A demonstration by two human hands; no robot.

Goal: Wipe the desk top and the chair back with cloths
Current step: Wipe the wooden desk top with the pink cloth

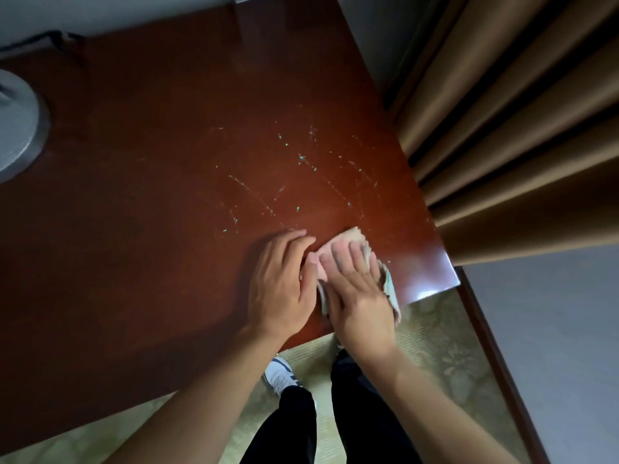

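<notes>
Two hands at the table's (167,162) near right corner, our right hand (356,296) pressing a folded pinkish cloth (355,237) flat with fingers straight, our left hand (279,279) just beside it, fingers relaxed, thumb touching the cloth's edge.

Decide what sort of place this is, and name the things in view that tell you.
Probably a bedroom or hotel room: a polished red-brown desk top, heavy tan curtains beside it, and patterned carpet. Both hands press a cloth.
</notes>
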